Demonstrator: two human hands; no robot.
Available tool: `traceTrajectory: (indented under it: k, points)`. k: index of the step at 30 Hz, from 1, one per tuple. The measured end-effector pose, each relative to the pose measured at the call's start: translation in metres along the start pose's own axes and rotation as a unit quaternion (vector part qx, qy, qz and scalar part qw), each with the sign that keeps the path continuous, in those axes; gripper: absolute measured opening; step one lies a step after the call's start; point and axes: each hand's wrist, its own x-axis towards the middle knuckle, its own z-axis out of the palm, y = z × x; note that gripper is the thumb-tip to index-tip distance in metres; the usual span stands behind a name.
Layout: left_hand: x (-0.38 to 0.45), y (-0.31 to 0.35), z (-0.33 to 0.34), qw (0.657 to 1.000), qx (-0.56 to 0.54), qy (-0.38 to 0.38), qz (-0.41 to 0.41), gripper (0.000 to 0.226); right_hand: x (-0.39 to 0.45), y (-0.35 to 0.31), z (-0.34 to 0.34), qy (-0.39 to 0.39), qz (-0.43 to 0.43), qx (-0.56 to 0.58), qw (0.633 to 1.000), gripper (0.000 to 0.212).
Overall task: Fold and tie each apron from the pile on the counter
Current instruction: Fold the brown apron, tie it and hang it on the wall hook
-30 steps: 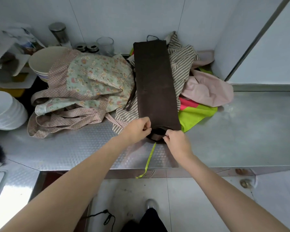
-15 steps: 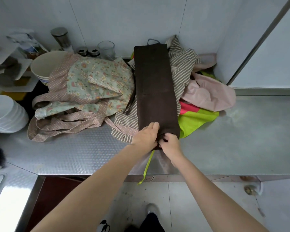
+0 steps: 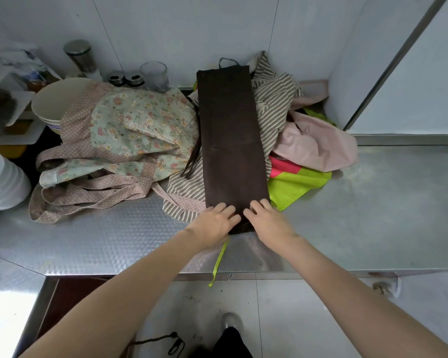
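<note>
A dark brown apron [image 3: 230, 140], folded into a long narrow strip, lies lengthwise on top of the apron pile on the steel counter [image 3: 373, 215]. My left hand [image 3: 214, 223] and my right hand [image 3: 268, 222] rest side by side on the strip's near end, fingers spread flat on the cloth. That end looks turned over under my palms. Beneath it lie a striped apron [image 3: 274, 104], a floral apron [image 3: 135, 125] with dotted pink straps, a pink apron [image 3: 318, 143] and a lime-green apron [image 3: 292, 187].
A lime-green strap [image 3: 219, 262] hangs over the counter's front edge. Stacked bowls [image 3: 55, 104] and white plates [image 3: 0, 179] stand at the left. Jars and a glass [image 3: 154, 73] line the back wall. A white panel [image 3: 411, 73] closes the right corner.
Both hands pinched the brown strip's near end a second ago. They have since pushed it forward and now lie flat on it with fingers spread.
</note>
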Motion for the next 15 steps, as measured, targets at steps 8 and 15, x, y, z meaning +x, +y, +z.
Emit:
traceTrajectory:
  k: [8,15]
  points:
    - [-0.025,-0.016,0.013,0.998,-0.009,0.042,0.043,0.051,-0.012,-0.003,0.003,0.017,-0.042,0.001,0.999,0.050]
    - [-0.014,-0.007,-0.008,0.999,-0.027,-0.019,-0.025,0.032,-0.006,-0.004,-0.005,0.007,-0.052,-0.027,0.998,0.040]
